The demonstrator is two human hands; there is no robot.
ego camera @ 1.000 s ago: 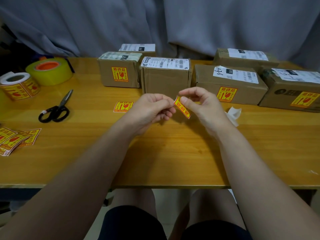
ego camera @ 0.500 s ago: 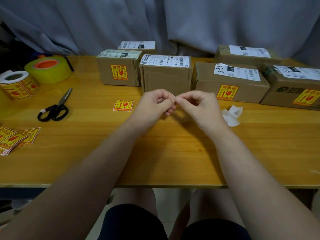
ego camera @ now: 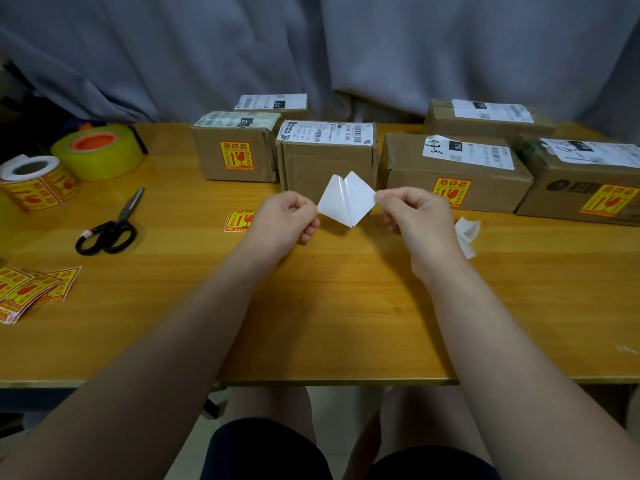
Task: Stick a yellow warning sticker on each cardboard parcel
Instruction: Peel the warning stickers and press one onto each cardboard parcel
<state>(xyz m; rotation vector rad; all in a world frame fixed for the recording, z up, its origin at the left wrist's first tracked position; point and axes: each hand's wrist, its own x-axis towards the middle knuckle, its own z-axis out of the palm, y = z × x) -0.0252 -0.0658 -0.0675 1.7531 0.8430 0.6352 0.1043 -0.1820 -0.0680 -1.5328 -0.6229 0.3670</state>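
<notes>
I hold a sticker [ego camera: 346, 199] half peeled from its backing, and both white faces point toward me in a V. My left hand [ego camera: 284, 216] pinches the left flap and my right hand [ego camera: 415, 213] pinches the right flap. I cannot tell which flap is the sticker. They hang just in front of the middle parcel [ego camera: 325, 161], whose front face is bare cardboard. The left parcel [ego camera: 235, 157], the right parcel [ego camera: 450, 168] and the far right parcel [ego camera: 581, 181] each carry a yellow warning sticker on the front.
Two more parcels [ego camera: 273, 103] [ego camera: 485, 119] stand in the back row. A loose sticker [ego camera: 239, 220] lies by my left hand and crumpled backing paper [ego camera: 467, 233] by my right. At the left are a sticker roll [ego camera: 38, 183], yellow tape [ego camera: 98, 152], scissors [ego camera: 110, 226] and cut stickers [ego camera: 27, 292].
My hands have pulled apart. The sticker, pinched closed between my fingertips before, now opens into two white flaps.
</notes>
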